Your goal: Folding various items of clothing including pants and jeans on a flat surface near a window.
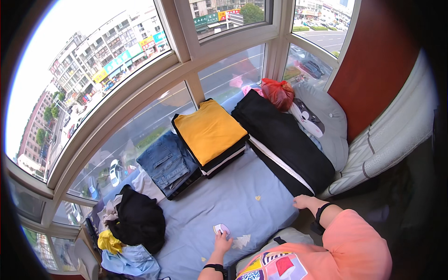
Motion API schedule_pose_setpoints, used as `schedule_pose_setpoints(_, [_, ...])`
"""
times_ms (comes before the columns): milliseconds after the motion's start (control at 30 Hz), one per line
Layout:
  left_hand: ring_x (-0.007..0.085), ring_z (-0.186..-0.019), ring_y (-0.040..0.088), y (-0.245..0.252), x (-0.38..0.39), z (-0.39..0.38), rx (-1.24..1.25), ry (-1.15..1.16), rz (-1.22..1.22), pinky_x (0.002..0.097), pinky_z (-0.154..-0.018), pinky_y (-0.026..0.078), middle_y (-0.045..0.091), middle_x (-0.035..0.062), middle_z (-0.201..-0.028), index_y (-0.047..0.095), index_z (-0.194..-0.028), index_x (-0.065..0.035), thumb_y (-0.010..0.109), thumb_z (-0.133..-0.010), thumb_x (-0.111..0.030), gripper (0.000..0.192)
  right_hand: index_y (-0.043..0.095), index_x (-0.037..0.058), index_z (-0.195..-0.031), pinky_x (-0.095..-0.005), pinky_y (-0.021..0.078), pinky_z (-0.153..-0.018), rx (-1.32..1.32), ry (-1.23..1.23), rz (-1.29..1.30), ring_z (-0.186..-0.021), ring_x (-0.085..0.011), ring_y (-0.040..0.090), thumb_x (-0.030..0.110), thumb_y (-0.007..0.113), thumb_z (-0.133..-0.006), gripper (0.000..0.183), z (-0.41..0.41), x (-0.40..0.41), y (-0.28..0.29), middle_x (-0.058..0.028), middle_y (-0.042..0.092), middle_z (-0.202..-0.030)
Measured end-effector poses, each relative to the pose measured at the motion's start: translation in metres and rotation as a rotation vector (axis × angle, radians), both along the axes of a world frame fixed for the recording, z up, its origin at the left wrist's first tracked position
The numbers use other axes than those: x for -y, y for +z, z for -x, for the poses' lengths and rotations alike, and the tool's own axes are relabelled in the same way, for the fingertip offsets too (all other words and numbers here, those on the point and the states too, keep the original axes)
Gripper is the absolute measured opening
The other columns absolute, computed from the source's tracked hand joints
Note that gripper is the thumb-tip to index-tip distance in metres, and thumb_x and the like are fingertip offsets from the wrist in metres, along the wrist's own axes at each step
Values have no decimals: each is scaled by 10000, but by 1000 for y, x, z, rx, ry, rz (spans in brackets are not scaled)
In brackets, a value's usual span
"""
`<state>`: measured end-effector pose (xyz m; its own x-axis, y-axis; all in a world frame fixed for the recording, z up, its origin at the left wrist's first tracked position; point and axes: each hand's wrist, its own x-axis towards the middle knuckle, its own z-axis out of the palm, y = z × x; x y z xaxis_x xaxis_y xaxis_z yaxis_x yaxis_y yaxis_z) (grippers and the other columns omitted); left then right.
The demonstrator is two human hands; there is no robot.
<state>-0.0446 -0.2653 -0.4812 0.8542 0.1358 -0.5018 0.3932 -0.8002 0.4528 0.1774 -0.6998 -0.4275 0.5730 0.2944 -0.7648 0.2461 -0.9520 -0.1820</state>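
My left hand rests on the blue bed sheet with its fingers apart and nothing in it. At the bed's right edge, my right hand is beside the lower end of the folded black trousers; whether it touches or grips anything there is unclear. Toward the windows stands a stack of folded clothes with a yellow shirt on top. Left of it are folded blue jeans. A crumpled black garment lies at the left, above a light blue garment and a yellow cloth.
Framed windows run along the bed's far side. A red plastic bag and a grey cushion with an animal face lie at the far right corner, beside a pale curtain.
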Motion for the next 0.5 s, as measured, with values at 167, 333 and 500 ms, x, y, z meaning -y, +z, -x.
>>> schedule_pose_setpoints(167, [366, -1156, 528, 27, 35, -38, -91, 98, 88, 410, -981, 426, 564, 235, -1224, 577, -1217, -29, 603, -804, -390, 549, 634, 51, -1101, -415, 473, -903, 215, -236, -210, -1036, -333, 600, 291, 574, -848, 353, -48, 30, 17, -176, 636, -1101])
schedule_pose_setpoints(333, [340, -1029, 616, 52, 103, -92, -56, 233, 119, 408, -884, 484, 632, 207, -1124, 574, -1221, -42, 595, -839, -382, 512, 552, 71, -1092, -449, 483, -869, 462, -260, -285, -1057, -342, 552, 241, 632, -830, 322, -120, 35, 26, -153, 552, -1106])
schedule_pose_setpoints(500, [319, -1021, 624, 83, 163, -139, -103, 216, 183, 402, -870, 491, 634, 186, -1136, 551, -1257, -81, 582, -869, -361, 479, 498, 66, -1072, -453, 487, -844, 567, -267, -214, -1045, -319, 530, 230, 683, -802, 366, -173, 18, 21, -137, 509, -1101])
